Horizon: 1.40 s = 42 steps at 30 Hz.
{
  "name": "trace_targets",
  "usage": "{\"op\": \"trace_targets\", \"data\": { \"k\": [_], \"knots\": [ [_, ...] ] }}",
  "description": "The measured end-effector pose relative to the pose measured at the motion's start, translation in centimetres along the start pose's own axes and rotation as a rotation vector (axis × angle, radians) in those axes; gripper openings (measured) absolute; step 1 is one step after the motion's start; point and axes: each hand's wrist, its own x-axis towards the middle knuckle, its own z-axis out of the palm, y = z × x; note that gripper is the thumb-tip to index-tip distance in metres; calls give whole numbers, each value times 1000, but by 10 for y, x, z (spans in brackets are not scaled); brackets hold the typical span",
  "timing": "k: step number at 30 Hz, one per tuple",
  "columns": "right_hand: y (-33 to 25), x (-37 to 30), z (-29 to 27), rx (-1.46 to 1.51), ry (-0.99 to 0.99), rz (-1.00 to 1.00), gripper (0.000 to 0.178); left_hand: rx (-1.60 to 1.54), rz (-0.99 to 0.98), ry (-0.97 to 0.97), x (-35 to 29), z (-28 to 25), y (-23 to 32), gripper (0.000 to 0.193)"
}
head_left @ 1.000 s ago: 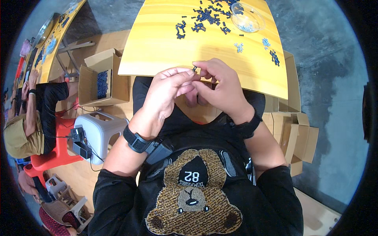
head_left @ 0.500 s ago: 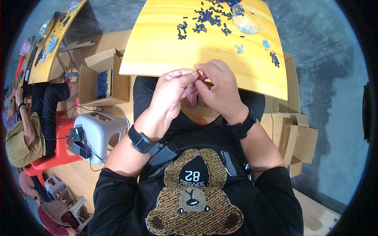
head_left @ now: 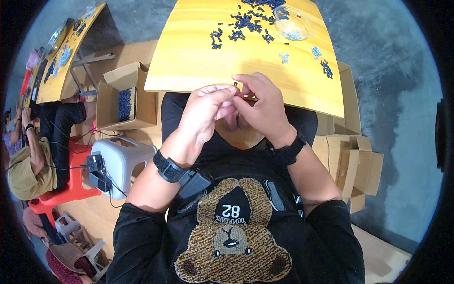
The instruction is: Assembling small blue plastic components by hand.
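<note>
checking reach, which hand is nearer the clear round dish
Right. The right hand is below and slightly left of the clear round dish in the picture; the left hand is also below it, but farther left.

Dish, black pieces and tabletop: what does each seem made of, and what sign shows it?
Dish: clear plastic or glass, glossy; yellow shows through. Black pieces: maybe plastic, opaque; too small for certainty. Tabletop: wood or laminate, smooth-looking, with streaky grain.
</note>
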Motion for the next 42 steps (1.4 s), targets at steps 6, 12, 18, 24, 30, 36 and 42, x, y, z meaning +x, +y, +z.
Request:
{"op": "trace_targets", "data": {
  "k": [6, 12, 18, 24, 30, 36, 42],
  "knots": [
    [1, -4, -7, 7, 14, -23, 26, -29, -55, 27, -9, 9, 5, 16],
    [0, -8, -11, -2, 14, -39, 25, -17, -78, 20, -13, 10, 4, 18],
    [0, -13, -13, -1, -5, -46, 22, 46, -13, -171, -6, -4, -8, 17],
    [6, -21, -13, -105, -83, -8, 20, -5, -84, -225, -1, 0, -14, 9],
    [14, -27, -1, -162, -89, 39, 23, -82, -234, -43, 9, -9, -34, 12],
    [21, -28, 1, -219, -163, 102, 28, -143, -282, -4, 9, 5, -32, 10],
    [27, -31, 5, -238, -137, 227, 22, -51, -371, 66, 18, -4, -41, 11]
  ]
}}
